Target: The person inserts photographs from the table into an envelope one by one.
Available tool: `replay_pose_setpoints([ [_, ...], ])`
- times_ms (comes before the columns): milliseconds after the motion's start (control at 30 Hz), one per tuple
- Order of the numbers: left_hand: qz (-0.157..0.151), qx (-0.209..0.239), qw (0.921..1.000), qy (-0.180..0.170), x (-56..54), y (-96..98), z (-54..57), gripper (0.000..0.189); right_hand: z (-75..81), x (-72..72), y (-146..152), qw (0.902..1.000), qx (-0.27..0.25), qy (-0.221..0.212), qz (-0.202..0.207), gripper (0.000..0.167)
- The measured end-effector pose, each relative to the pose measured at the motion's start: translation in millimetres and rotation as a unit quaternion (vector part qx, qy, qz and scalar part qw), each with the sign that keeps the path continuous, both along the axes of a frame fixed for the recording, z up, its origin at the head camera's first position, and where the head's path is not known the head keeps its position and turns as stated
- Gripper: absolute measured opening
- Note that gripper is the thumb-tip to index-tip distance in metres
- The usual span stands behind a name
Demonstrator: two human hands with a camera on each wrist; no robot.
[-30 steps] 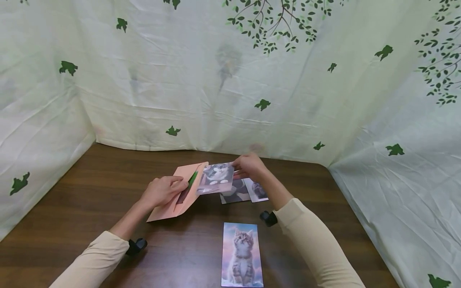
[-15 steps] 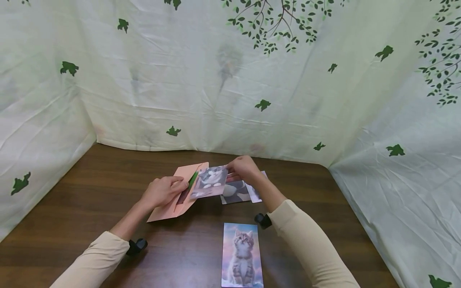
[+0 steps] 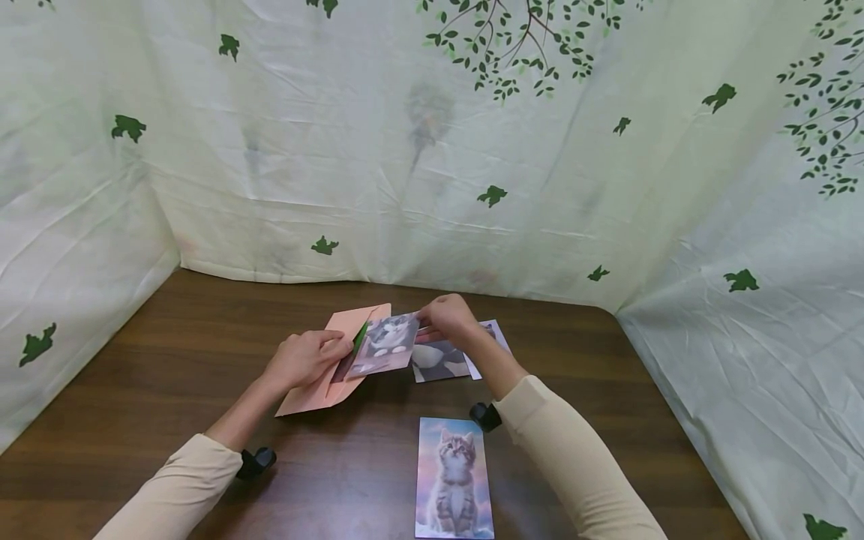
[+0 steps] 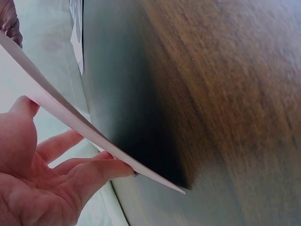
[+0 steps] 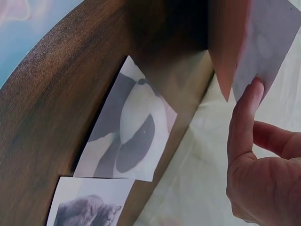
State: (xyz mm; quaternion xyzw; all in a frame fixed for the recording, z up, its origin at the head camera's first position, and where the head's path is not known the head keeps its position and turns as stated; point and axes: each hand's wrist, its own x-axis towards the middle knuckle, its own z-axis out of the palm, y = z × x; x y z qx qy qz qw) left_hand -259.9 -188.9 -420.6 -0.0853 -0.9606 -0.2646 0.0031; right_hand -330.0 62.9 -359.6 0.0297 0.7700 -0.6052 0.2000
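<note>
We are looking at a step we are judging to be the handling of a cat photo at the mouth of a peach envelope, between the two hands. The left hand is gripping the envelope, with thumb and fingers on opposite faces, and is holding it tilted so that its mouth is facing the other hand. The right hand is pinching the cat photo by its far edge, while the opposite edge is overlapping the envelope; from this angle we are not able to tell whether that edge is sitting inside the mouth or merely in front. A green strip is showing in the mouth, just beside the left fingertips. Just below the right hand, a grey-and-white photo is lying on the table, with a white-bordered photo touching it, under the right forearm. A kitten card is lying nearer the person, between the forearms. For the next move, we are judging that the work is calling for a spread mouth, a steady left grip and an unbent photo lined up with the gap.
</note>
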Motion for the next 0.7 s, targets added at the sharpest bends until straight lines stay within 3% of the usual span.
replay_pose_setpoints([
  [700,0.000,0.004,1.0000,0.001,-1.5,-1.2,-1.7,0.054,-2.1,-0.7,-9.0,0.9999,-0.006,0.014,-0.003,0.021],
])
